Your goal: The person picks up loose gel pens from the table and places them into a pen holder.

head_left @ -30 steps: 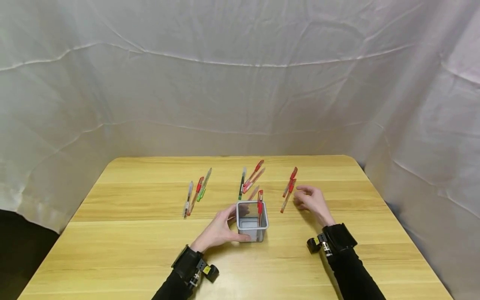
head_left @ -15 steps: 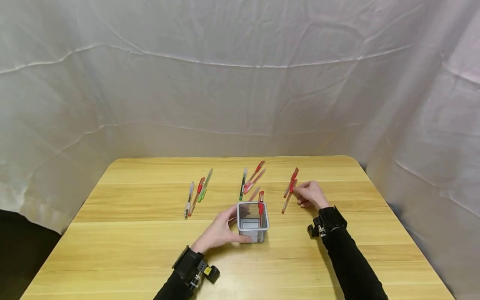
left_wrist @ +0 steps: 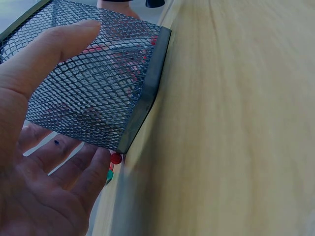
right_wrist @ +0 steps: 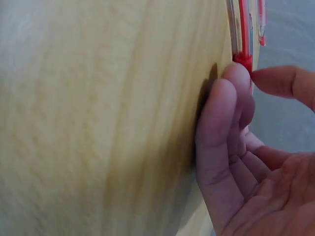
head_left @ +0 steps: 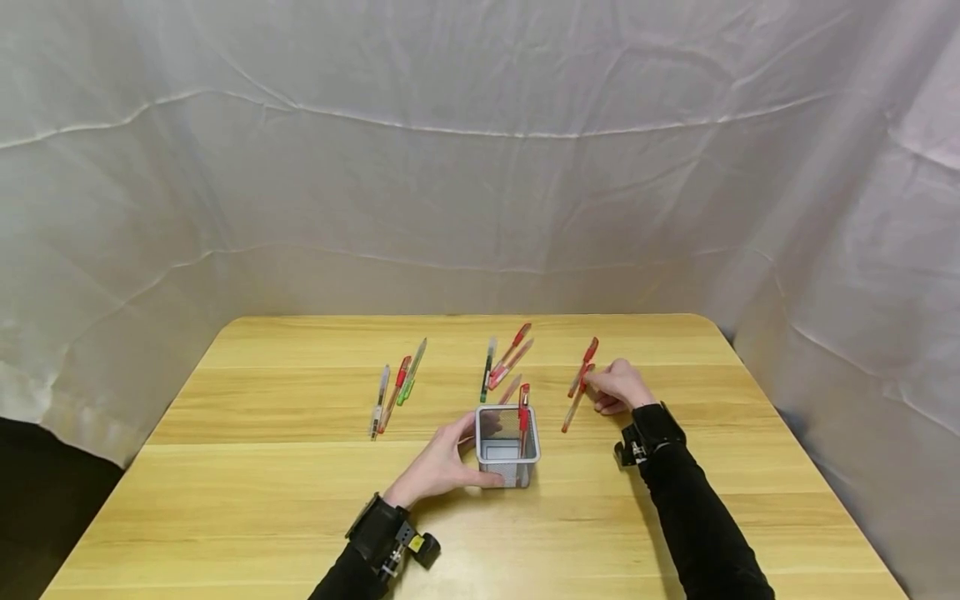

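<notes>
Grey cloth [head_left: 480,183] hangs at twelve o'clock, behind a wooden table [head_left: 240,508]. Over it reach the left hand [head_left: 435,468], thumb and fingers wrapped apart, and the right hand [head_left: 618,387], thumb and fingertip pinching. The left clasps a mesh holder [head_left: 517,473] from nine o'clock; at the holder's two o'clock, the right pinches a red-capped pen [head_left: 573,412]. Loose pens [head_left: 395,392] lie at ten.

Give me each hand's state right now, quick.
Left hand: holding the square mesh cup.
Right hand: pinching the nearer red-capped pen of the pair on the right.
</notes>
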{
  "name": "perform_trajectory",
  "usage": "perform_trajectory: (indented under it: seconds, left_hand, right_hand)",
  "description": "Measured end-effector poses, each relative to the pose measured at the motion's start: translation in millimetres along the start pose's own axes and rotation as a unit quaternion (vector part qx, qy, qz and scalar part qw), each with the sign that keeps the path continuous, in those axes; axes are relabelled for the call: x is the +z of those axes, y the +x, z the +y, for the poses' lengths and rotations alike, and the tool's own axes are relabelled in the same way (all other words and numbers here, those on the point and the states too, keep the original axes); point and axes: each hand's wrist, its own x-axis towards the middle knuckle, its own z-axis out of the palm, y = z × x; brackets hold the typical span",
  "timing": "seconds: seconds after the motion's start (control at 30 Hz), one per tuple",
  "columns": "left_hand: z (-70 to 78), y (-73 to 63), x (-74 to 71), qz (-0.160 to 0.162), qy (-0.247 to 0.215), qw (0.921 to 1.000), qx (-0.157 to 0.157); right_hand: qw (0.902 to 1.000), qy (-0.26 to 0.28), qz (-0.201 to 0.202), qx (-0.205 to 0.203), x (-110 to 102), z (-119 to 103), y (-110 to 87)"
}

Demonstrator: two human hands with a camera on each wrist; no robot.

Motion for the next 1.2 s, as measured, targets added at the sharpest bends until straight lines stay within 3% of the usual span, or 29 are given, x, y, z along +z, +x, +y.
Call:
perform_trajectory:
  seconds: [0.27,0.73,1.2]
  left_hand:
    - [0.7,-0.9,-0.1,-0.002,-0.004,1.0000,0.001]
    - [0.3,-0.5,0.3,-0.004,-0.003,1.0000,-0.001]
    - [0.1,-0.2,0.0,-0.003,0.001,1.0000,0.002]
  right_hand:
    - [0.9997,-0.002,-0.022,-0.008,-2,-1,-2.3]
    - [0.9996,-0.023,0.006,-0.014,3,2,-4.9]
    - [0.9862,-0.149,0.021,-0.069,9,5,-23.9]
